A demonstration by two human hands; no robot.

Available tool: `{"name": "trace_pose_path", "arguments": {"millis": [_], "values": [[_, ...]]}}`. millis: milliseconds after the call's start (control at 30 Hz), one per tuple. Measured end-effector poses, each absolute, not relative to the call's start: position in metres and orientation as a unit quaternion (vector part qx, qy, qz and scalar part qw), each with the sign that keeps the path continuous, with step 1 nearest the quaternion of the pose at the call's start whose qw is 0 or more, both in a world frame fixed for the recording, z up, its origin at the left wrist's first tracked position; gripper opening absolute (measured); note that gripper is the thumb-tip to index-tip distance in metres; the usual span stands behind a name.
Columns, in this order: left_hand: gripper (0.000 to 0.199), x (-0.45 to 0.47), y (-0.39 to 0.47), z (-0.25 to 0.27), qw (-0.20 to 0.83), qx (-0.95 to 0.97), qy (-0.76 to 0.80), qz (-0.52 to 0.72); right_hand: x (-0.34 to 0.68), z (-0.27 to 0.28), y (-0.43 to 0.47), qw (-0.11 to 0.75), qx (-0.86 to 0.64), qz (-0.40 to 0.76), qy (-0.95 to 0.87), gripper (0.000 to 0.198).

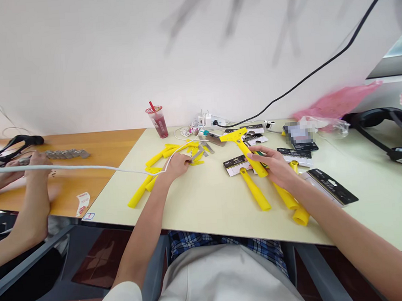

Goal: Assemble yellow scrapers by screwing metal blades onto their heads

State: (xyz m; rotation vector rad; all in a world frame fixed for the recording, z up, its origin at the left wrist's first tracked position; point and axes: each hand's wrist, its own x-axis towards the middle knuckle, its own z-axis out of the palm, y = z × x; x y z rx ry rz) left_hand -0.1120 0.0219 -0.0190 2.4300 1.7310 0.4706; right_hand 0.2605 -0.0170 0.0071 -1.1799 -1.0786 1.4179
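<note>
In the head view, one smooth yellow T-shaped scraper (243,148) slants at three o'clock from centre, clamped in the right hand's (275,164) fingers, forearm entering from four o'clock. At eight o'clock the left hand (177,165) curls beside flat metal blades (208,147); whether its fingers grip anything, I cannot tell. One translucent cup (160,126) stands at ten o'clock.

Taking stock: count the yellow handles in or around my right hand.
4: the held handle in the right hand, a second handle and third handle partly beneath that arm, a fourth handle left of those; more may be hidden.
</note>
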Motion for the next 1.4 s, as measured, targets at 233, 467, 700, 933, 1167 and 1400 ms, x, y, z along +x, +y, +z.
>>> {"name": "trace_pose_path", "arguments": {"millis": [233,467,700,933,1167,1400], "values": [[0.03,-0.101,0.018,-0.009,0.045,0.793,0.535,0.287,0.26,0.009,-0.018,0.481,-0.473,0.592,-0.442,0.06],[0.035,-0.061,0.01,-0.006,0.236,0.633,0.457,0.579,0.256,0.01,-0.019,0.47,-0.458,0.604,-0.452,0.059],[0.051,-0.04,0.005,-0.014,0.464,0.512,0.412,0.594,0.257,0.001,-0.021,0.384,-0.445,0.618,-0.522,0.054],[0.044,-0.035,0.004,-0.024,0.479,0.531,0.448,0.537,0.252,0.009,-0.031,0.319,-0.442,0.599,-0.586,0.045],[0.047,-0.03,0.004,-0.032,0.457,0.56,0.447,0.527,0.252,0.007,-0.032,0.299,-0.43,0.603,-0.603,0.043],[0.041,-0.027,0.001,-0.032,0.409,0.608,0.448,0.512,0.254,0.004,-0.031,0.286,-0.414,0.608,-0.614,0.042]]}}
